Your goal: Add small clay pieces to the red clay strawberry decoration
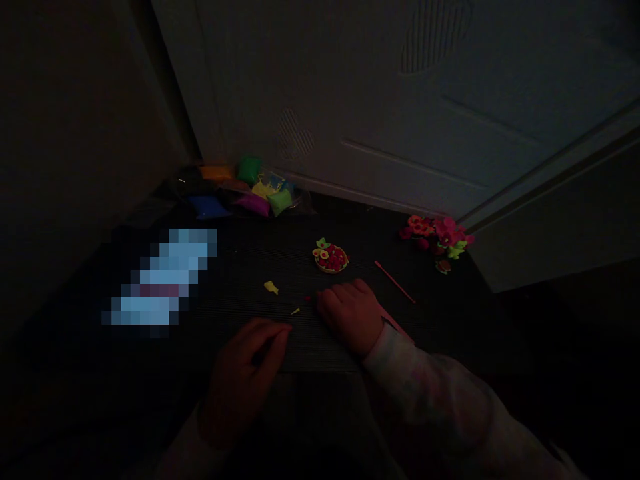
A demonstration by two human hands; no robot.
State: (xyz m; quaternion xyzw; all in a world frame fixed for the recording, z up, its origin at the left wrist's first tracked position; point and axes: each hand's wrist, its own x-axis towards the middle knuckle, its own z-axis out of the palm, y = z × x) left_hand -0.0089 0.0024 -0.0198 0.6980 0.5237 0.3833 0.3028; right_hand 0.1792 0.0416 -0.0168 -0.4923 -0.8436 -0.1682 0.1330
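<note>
My left hand [245, 373] hovers at the table's near edge, thumb and forefinger pinched together; anything between the tips is too small and dark to make out. My right hand [353, 313] rests on the dark table with its fingers curled, hiding whatever they hold. A pink strip [397, 325] shows beside the right wrist. Just left of the right fingers lies a tiny red bit [307, 299]. Between the hands are a thin yellow sliver [295, 311] and a yellow clay lump [271, 287]. Beyond them sits a small clay basket [331, 269] with red pieces and yellow-white flower shapes.
A pink stick tool [395, 282] lies to the right. Behind it stand pink and orange clay flowers [445, 232]. Colourful clay packets [253, 203] are piled at the back left. A bright, pixelated screen-like shape [165, 277] lies left. A pale panel [350, 100] borders the back.
</note>
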